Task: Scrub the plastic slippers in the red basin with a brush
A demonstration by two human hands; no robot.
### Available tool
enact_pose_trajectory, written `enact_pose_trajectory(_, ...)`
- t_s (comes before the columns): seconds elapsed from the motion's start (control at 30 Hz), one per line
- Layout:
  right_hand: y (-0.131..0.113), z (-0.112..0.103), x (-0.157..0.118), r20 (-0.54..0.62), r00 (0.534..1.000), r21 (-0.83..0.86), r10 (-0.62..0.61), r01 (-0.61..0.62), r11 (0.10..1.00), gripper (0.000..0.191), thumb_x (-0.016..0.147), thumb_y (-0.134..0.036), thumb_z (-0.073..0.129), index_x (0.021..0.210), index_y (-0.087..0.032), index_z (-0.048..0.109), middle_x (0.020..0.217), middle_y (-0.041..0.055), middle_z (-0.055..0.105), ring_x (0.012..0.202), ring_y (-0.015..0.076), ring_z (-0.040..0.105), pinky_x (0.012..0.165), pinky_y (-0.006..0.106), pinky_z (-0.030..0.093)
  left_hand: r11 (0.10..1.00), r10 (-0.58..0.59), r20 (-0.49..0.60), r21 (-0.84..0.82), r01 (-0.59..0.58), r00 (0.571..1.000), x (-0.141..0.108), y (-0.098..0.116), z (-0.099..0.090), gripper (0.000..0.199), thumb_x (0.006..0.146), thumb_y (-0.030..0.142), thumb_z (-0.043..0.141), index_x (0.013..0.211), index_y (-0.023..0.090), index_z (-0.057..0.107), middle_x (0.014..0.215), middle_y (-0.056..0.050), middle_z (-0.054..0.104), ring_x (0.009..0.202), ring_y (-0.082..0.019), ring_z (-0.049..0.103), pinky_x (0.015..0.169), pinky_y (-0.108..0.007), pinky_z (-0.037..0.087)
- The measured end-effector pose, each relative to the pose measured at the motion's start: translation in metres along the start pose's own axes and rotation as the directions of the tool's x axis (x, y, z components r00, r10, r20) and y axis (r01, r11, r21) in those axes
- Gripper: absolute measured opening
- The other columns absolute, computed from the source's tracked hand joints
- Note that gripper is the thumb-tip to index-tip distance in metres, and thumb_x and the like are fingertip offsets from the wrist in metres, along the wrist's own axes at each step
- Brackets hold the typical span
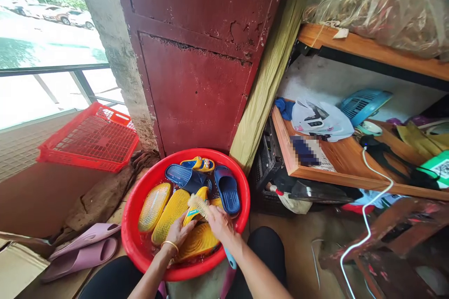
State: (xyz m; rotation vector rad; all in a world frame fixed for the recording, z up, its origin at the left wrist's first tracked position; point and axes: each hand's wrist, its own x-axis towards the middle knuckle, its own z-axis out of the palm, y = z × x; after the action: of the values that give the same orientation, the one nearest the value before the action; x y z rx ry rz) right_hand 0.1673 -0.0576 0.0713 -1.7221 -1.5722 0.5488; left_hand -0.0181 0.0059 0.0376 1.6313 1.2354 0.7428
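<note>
Yellow slipper point(202, 194) is held upright inside the red basin point(131, 231), its lower part gripped by the left hand point(178, 234). Left forearm enters from lower left, bent at the wrist, with a gold bangle point(170, 245) on it; fingers are closed around the slipper. Right forearm enters from lower right. Right hand point(220, 224) is closed around a scrubbing brush point(197, 205), whose pale bristles press against the slipper just beyond the left hand's fingers. Blue handle end point(229, 258) projects below the right hand, past the basin rim.

Directly under both hands lies a second yellow slipper point(196, 243), sole up, in water. Two more yellow slippers point(161, 210) lie just left of the left hand. Navy slippers point(227, 190) sit just beyond the right hand. Small blue-and-yellow slipper point(198, 164) lies against the far rim, beyond both hands. Pink slippers point(80, 252) lie outside the basin, well left of the left hand. Red plastic crate point(93, 140) stands farther out, beyond them.
</note>
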Motion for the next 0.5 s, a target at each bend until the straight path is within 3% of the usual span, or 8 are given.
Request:
enact_pose_trajectory(0.17, -0.003, -0.011, 0.000, 0.124, 0.990, -0.178, -0.060, 0.082, 0.981, 0.020, 0.087, -0.022, 0.055, 0.101, -0.028, 0.069, 0.090, 0.0022, 0.069, 0.082, 0.0191, 0.062, 0.074, 0.027, 0.045, 0.985, -0.055, -0.005, 0.166, 0.055, 0.998, 0.002, -0.014, 0.003, 0.032, 0.073, 0.030, 0.050, 0.092, 0.016, 0.072, 0.086, -0.007, 0.077, 0.088, -0.027, 0.070, 0.086, -0.036, 0.054)
enact_pose_trajectory(0.3, 0.006, -0.027, 0.031, 0.037, 0.999, -0.286, 0.034, -0.022, 0.958, 0.032, 0.095, -0.019, 0.039, 0.114, -0.024, 0.064, 0.095, 0.0067, 0.067, 0.083, 0.0193, 0.061, 0.071, 0.027, 0.043, 0.993, 0.047, 0.028, 0.109, -0.049, 0.999, 0.000, -0.011, 0.004, 0.047, 0.070, 0.027, 0.051, 0.112, 0.019, 0.071, 0.111, -0.007, 0.076, 0.109, -0.027, 0.067, 0.102, -0.037, 0.048)
enact_pose_trajectory(0.37, 0.006, -0.030, 0.039, -0.004, 0.998, -0.314, 0.069, -0.066, 0.947, 0.036, 0.096, -0.017, 0.034, 0.118, -0.021, 0.062, 0.097, 0.0088, 0.067, 0.086, 0.0199, 0.061, 0.073, 0.028, 0.043, 0.991, 0.071, 0.027, 0.111, -0.074, 0.997, -0.001, -0.011, 0.003, 0.050, 0.070, 0.026, 0.051, 0.116, 0.018, 0.070, 0.114, -0.008, 0.076, 0.114, -0.028, 0.066, 0.104, -0.039, 0.047)
enact_pose_trajectory(0.5, -0.005, -0.019, 0.012, 0.074, 0.997, -0.329, 0.027, -0.002, 0.944, 0.031, 0.092, -0.017, 0.043, 0.113, -0.024, 0.064, 0.097, 0.0056, 0.067, 0.086, 0.0194, 0.061, 0.074, 0.027, 0.043, 0.976, -0.022, -0.034, 0.216, 0.029, 0.999, 0.002, -0.015, 0.003, 0.035, 0.076, 0.025, 0.051, 0.102, 0.017, 0.072, 0.097, -0.008, 0.078, 0.100, -0.028, 0.070, 0.094, -0.037, 0.052)
